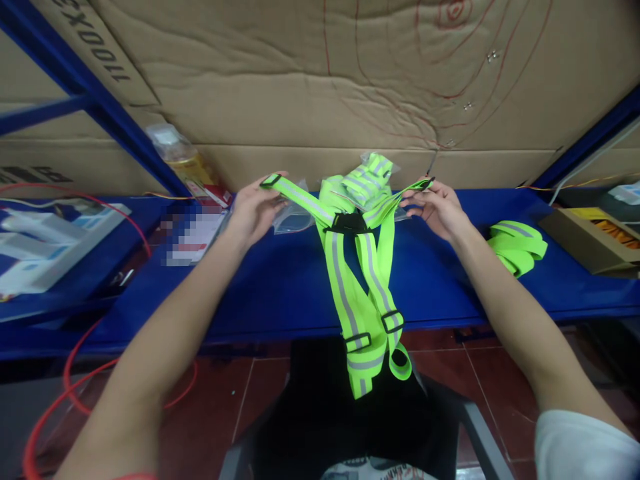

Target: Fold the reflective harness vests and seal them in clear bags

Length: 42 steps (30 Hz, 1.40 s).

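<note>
A neon-yellow reflective harness [343,280] with grey stripes, black buckles and a black centre patch hangs over the front edge of the blue table. My left hand [255,210] pinches one strap near its black buckle and stretches it out to the left. On the other side my right hand [435,207] grips gathered straps by their black-buckled end. Between the hands, behind the harness, lies a bundle of similar reflective straps [365,180], partly in clear plastic. The lower straps dangle past the edge with two black slide buckles.
A coiled neon strap [517,247] lies to the right, beside an open cardboard box [595,240]. At the back left stands a bottle [180,157] near papers. White boxes [55,247] and a red hose [70,373] are at far left. Cardboard [250,80] backs the table.
</note>
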### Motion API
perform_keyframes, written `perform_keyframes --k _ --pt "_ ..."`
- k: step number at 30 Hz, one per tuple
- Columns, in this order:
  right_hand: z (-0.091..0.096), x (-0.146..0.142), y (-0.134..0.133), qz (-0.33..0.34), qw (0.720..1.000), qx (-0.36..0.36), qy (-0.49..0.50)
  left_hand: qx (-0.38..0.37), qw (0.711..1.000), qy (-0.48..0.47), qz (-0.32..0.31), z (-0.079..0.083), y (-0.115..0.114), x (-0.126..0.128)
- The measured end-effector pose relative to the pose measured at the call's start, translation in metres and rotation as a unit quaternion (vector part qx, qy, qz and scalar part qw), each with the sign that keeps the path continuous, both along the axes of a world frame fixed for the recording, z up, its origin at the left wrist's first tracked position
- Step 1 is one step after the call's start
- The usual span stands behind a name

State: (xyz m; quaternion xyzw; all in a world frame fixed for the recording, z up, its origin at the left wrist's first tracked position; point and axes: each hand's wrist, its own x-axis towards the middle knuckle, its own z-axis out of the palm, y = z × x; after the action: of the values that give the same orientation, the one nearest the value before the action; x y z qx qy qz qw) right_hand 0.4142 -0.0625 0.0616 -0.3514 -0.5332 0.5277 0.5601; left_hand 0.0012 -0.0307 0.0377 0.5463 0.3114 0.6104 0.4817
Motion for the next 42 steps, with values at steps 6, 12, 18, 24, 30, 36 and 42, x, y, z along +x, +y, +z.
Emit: perform_keyframes --k 6,12,18,24,30,36,42 --pt "-0.004 0.001 0.008 -0.07 0.997 0.002 0.025 -0.024 0.998 0.029 -0.049 0.001 -0.005 0.003" --pt "-0.006 -0.002 0.008 -0.046 0.998 -0.039 0.025 -0.011 0.996 0.065 -0.064 0.008 -0.017 0.009" --pt "-0.011 -0.01 0.007 -0.02 0.999 -0.039 0.029 -0.014 0.995 0.061 -0.075 0.009 -0.021 0.017" --pt "-0.014 -0.015 0.002 -0.005 0.999 -0.036 -0.008 -0.022 0.994 0.08 -0.076 0.006 -0.026 0.023" --pt "-0.014 -0.017 -0.002 0.005 1.0 -0.024 -0.002 -0.085 0.984 0.093 -0.122 0.009 -0.03 0.022" --pt "-0.015 -0.021 -0.004 0.042 0.998 -0.05 0.022 -0.059 0.984 0.074 -0.149 0.002 -0.029 0.024" --pt "-0.014 -0.035 -0.01 0.067 0.996 -0.058 0.029 -0.052 0.979 0.053 -0.189 0.002 -0.036 0.042"
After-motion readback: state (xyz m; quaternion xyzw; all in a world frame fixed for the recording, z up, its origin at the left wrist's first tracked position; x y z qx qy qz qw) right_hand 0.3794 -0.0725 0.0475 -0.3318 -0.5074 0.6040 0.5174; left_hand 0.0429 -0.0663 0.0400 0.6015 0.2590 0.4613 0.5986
